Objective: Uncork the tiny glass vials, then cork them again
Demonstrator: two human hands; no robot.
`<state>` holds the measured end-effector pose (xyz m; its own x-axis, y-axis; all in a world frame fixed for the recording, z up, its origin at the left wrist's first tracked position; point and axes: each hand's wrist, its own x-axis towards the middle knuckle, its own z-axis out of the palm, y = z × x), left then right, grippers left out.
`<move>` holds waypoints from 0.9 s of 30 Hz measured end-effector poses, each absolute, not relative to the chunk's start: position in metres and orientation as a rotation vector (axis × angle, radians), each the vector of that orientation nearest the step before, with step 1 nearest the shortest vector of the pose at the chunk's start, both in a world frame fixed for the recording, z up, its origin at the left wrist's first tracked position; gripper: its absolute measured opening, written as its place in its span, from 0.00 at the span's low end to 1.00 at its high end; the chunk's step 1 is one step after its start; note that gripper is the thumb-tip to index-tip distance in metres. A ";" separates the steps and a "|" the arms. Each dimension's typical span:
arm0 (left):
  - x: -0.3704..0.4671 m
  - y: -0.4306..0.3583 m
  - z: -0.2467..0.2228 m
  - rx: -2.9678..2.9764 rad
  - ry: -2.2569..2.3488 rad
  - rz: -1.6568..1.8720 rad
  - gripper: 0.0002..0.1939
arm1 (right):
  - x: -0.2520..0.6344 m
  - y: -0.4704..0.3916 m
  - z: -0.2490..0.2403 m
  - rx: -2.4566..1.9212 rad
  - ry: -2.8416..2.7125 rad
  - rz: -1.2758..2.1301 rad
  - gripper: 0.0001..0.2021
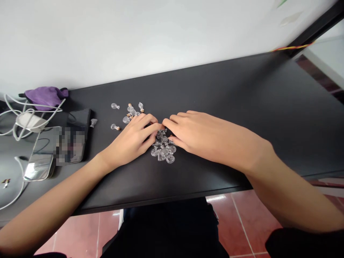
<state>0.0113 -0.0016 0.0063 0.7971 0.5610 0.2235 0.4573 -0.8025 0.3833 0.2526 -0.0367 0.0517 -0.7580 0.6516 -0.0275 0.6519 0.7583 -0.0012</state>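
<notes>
A pile of tiny clear glass bottles [165,150] lies on the black table [215,89], several of them flat and round or heart-shaped. My left hand [137,134] curls at the pile's upper left, thumb and forefinger pinched together. Opposite it, the bent fingers of my right hand [193,130] close in, the forefinger tip meeting the left fingertips. What sits in either pinch is hidden behind the fingers. Beyond my left hand is a looser group of small bottles [130,109], some with cork stoppers. One corked bottle [115,127] rests apart, beside my left hand.
Two phones, a dark one [80,118] and a pale one [40,161], lie at the left. Behind them are a white charger [30,122] with looped cable and a purple cloth pouch [45,96]. A single small bottle [93,122] touches the phone area. A white wall backs the table.
</notes>
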 end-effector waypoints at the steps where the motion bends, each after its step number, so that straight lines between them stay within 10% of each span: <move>1: 0.011 -0.002 0.006 2.676 0.778 0.476 0.13 | 0.253 -0.036 0.052 1.079 2.923 -0.010 0.13; 27: 0.011 -0.003 0.006 2.682 0.772 0.486 0.12 | 0.247 -0.028 0.052 1.146 2.932 -0.185 0.10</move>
<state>0.0106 -0.0028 0.0065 0.7973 0.5562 0.2346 0.4519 -0.8076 0.3789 0.2473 -0.0284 0.0524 -0.7358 0.6765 -0.0312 0.6750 0.7290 -0.1136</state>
